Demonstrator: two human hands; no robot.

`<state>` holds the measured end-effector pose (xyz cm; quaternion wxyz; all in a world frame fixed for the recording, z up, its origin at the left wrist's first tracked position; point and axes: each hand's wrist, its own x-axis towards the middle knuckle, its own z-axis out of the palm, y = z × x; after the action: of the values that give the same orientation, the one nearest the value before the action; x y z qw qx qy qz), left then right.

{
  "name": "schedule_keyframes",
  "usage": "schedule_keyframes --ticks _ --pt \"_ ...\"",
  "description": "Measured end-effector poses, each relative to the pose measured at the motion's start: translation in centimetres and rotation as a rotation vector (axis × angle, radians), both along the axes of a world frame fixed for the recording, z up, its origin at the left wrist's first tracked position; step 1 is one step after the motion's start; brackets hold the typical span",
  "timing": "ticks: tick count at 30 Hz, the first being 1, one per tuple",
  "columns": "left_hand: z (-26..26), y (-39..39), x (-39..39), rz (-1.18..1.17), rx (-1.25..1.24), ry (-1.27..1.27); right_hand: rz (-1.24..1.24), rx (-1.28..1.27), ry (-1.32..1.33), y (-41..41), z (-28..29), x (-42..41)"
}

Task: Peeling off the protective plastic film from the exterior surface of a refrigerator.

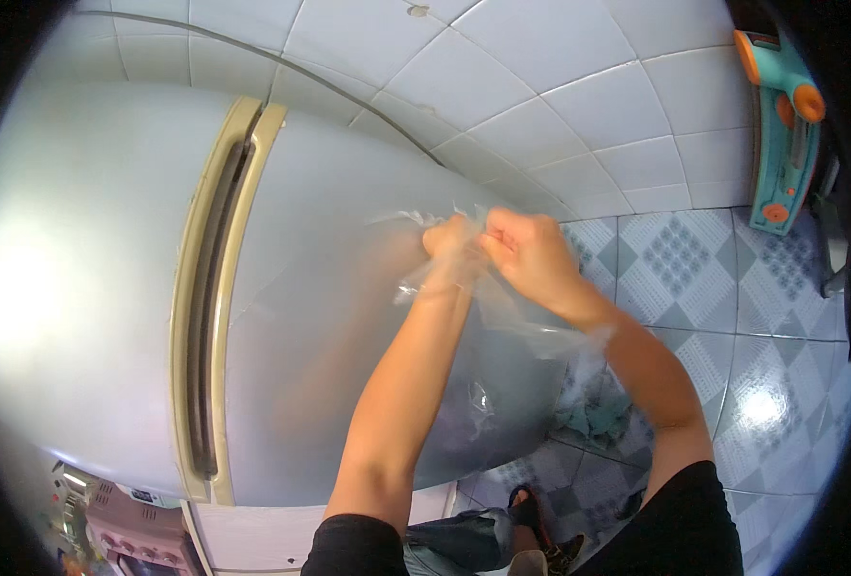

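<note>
Thin clear plastic film point(551, 340) hangs in loose folds about both hands, in front of a silver refrigerator door point(303, 288). My left hand point(448, 236) is curled with film bunched at it, and part of the film wraps loosely around that wrist. Close beside it on the right, my right hand point(530, 248) pinches the film between thumb and fingers. More film trails from the hands down toward my right forearm. The fingertips of my left hand are largely hidden. Whether the film is a bag, a glove or a sheet, I cannot tell.
Cream handles point(252, 216) run along the gap between the refrigerator doors. A white tiled wall point(497, 57) rises behind. A teal and orange plastic appliance point(785, 144) stands at the right. A green cloth point(594, 421) lies on the patterned tile floor point(692, 374). A pink oven point(137, 529) is lower left.
</note>
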<state>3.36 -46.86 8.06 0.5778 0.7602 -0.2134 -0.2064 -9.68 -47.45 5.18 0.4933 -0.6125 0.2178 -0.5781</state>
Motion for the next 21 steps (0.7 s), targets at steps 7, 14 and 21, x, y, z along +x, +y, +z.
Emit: schedule_keyframes --ticks 7,14,21 --pt "-1.0 -4.1 7.5 -0.218 0.001 0.017 -0.048 0.187 -0.123 -2.4 1.1 1.8" --pt "10.2 -13.2 2.3 -0.635 0.160 -0.854 -0.148 0.222 -0.183 -6.4 3.8 1.3" --pt "15.4 -12.9 -11.6 -0.412 0.123 -0.845 0.231 0.564 -1.058 -8.5 4.5 -2.6"
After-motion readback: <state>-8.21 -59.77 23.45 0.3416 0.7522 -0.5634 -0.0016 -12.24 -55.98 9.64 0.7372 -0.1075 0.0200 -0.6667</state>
